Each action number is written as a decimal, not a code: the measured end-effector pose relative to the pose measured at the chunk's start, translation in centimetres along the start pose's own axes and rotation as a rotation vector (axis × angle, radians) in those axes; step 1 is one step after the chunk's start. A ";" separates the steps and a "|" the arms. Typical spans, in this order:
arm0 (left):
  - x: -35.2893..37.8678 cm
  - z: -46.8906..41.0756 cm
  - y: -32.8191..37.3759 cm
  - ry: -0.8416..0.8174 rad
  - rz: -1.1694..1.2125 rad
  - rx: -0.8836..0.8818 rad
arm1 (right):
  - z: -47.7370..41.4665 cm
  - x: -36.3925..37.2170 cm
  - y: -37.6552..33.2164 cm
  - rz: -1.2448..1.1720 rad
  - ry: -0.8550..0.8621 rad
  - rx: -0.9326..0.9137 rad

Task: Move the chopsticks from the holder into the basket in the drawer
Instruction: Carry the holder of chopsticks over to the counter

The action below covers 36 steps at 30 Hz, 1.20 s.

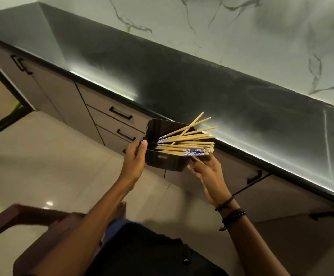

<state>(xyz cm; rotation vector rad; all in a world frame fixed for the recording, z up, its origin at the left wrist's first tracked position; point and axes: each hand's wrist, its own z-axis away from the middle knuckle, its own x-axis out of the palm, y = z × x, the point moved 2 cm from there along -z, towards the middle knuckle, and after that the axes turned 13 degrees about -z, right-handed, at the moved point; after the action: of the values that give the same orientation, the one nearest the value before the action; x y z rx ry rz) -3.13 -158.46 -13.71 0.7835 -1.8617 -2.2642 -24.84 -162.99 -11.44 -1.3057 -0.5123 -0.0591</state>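
Basket up between both hands!
Left hand (134,159) grips the black basket (165,159); right hand (207,172) clasps its other side under the chopsticks (184,143).

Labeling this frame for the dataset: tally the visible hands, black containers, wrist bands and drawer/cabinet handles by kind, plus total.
Hands: 2 (left hand, right hand)
Black container holding chopsticks: 1
Wrist bands: 2
Handles fully in view: 4
Total: 9

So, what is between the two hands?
In the head view, the black basket with the chopsticks sits between the left hand and right hand.
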 end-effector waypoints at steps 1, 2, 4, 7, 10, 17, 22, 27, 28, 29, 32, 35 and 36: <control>-0.5 -1.9 0.0 -0.008 0.005 0.017 | -1.4 0.8 0.1 0.004 0.012 -0.011; -1.0 -3.8 0.2 -0.022 0.006 0.035 | -3.0 1.6 0.2 0.013 0.022 -0.025; -2.3 -7.5 0.5 -0.060 0.011 0.062 | -5.9 3.5 0.3 0.031 0.037 -0.056; -4.9 -13.3 1.1 -0.136 -0.008 0.112 | -10.1 6.7 0.5 0.022 0.061 -0.107; -7.3 -18.1 2.1 -0.224 -0.007 0.154 | -13.2 9.5 0.5 -0.009 0.067 -0.153; -9.4 -26.9 4.5 -0.323 -0.020 0.214 | -19.5 13.9 -0.4 -0.061 0.165 -0.242; -8.7 -30.6 4.9 -0.324 -0.028 0.184 | -22.9 14.3 -1.7 -0.032 0.176 -0.255; -6.9 -33.6 6.0 -0.333 -0.106 0.210 | -26.2 13.8 -3.3 -0.004 0.205 -0.255; -6.5 -34.1 6.3 -0.334 -0.114 0.211 | -26.8 13.7 -3.6 -0.001 0.216 -0.247; -6.1 -34.7 6.8 -0.340 -0.115 0.215 | -27.5 13.5 -4.0 0.007 0.230 -0.243; -5.0 -36.3 7.8 -0.355 -0.138 0.211 | -29.2 13.1 -5.0 0.049 0.246 -0.215; -3.9 -37.9 8.4 -0.378 -0.173 0.176 | -30.3 12.8 -5.7 0.098 0.286 -0.176; -3.6 -38.4 8.6 -0.392 -0.174 0.158 | -30.8 12.6 -5.8 0.104 0.294 -0.156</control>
<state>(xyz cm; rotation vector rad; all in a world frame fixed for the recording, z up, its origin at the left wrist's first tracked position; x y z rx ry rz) 15.23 -193.13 -8.94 0.5699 -2.2426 -2.5531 -5.44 -190.22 -6.38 -1.4449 -0.1913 -0.2051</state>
